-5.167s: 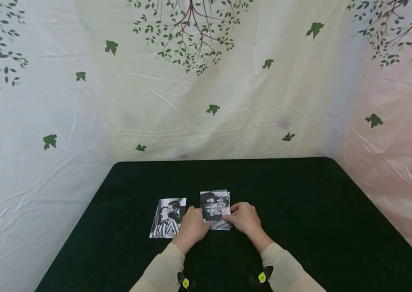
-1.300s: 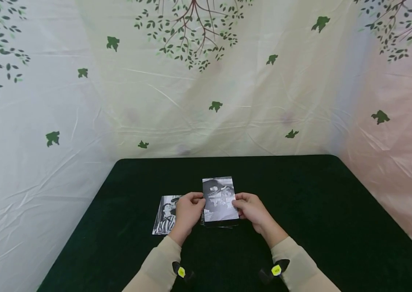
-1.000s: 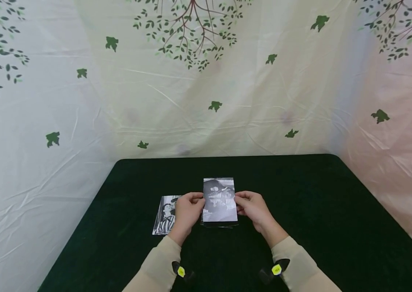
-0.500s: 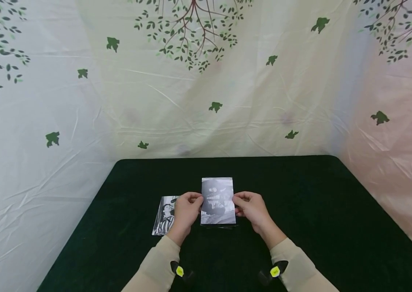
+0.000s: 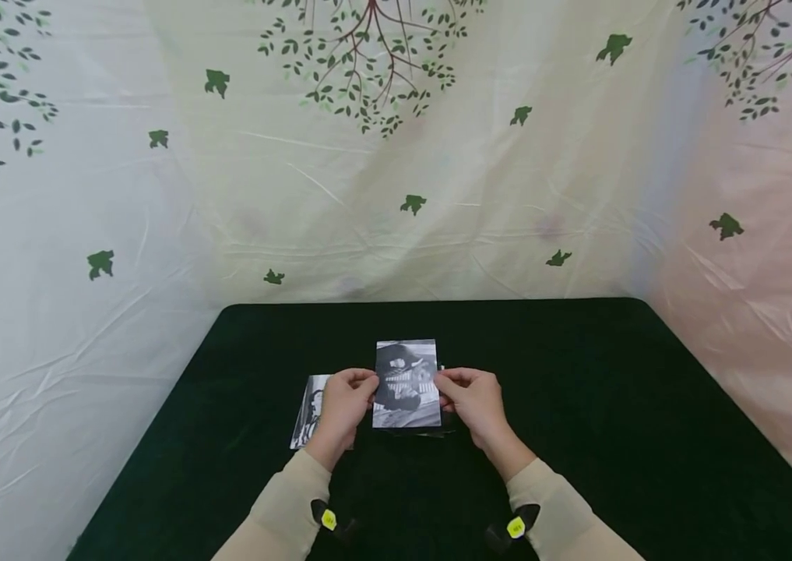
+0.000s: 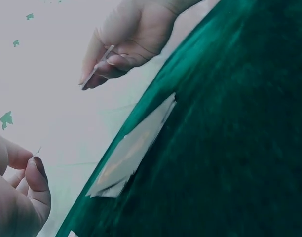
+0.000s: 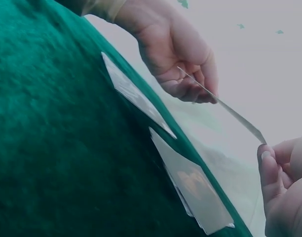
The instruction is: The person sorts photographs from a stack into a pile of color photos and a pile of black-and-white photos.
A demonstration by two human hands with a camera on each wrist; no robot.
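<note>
A black-and-white photo print [image 5: 406, 383] is held up between my two hands. My left hand [image 5: 343, 407] pinches its left edge between thumb and fingers, and my right hand [image 5: 478, 407] does the same at the right edge. In the right wrist view the held print [image 7: 240, 120] appears almost edge-on, raised above the table. Below it lies a slightly uneven stack of prints [image 7: 198, 190], mostly hidden behind the held one in the head view. Further left another print [image 5: 308, 414], showing a figure in stripes, lies partly covered by my left hand.
The table [image 5: 578, 436] is covered in dark green cloth, with rounded far corners. Pale fabric [image 5: 339, 218] printed with branches and green leaves hangs behind it and along both sides.
Both hands were down at the stack's edges earlier; a print has since been lifted off. In the last half second hands and print have shifted left, and the glare on it has lessened.
</note>
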